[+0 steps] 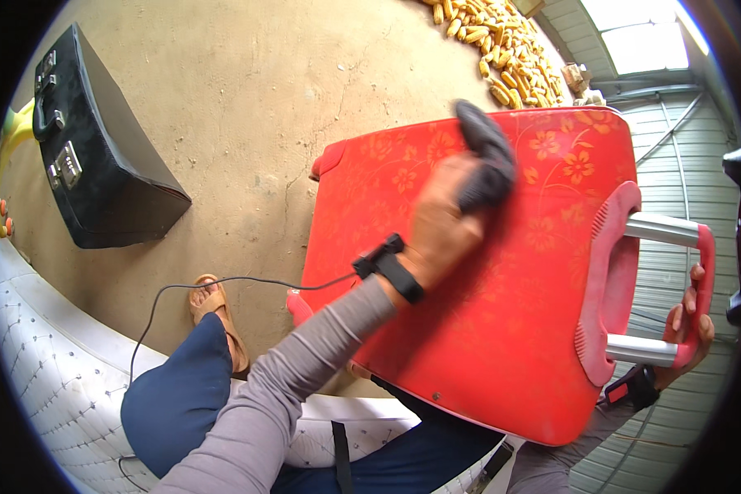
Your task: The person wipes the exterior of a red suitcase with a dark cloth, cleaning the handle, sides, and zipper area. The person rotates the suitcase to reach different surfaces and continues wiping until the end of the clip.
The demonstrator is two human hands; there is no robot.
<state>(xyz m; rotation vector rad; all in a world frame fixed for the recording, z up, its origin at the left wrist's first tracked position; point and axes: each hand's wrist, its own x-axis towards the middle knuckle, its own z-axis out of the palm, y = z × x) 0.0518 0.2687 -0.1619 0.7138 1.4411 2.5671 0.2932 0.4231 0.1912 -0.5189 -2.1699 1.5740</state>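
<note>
A red floral-patterned suitcase (531,296) lies tilted across the person's legs, its telescopic handle (705,272) pulled out to the right. My left hand (444,216), blurred, is closed on a bunched dark cloth (491,160) against the suitcase's upper face. My right hand (691,315) wraps round the handle's pink grip near its lower metal rod; part of the hand is hidden behind the grip. Both wrists carry black straps, and a thin black cable runs from the left one.
A black hard briefcase (108,160) with metal latches stands on the concrete floor (253,123) at the left, beside a yellow object (15,136). Corn cobs (506,49) lie heaped at the top. A white quilted mattress (55,370) is under the person; corrugated wall panels (679,185) rise at the right.
</note>
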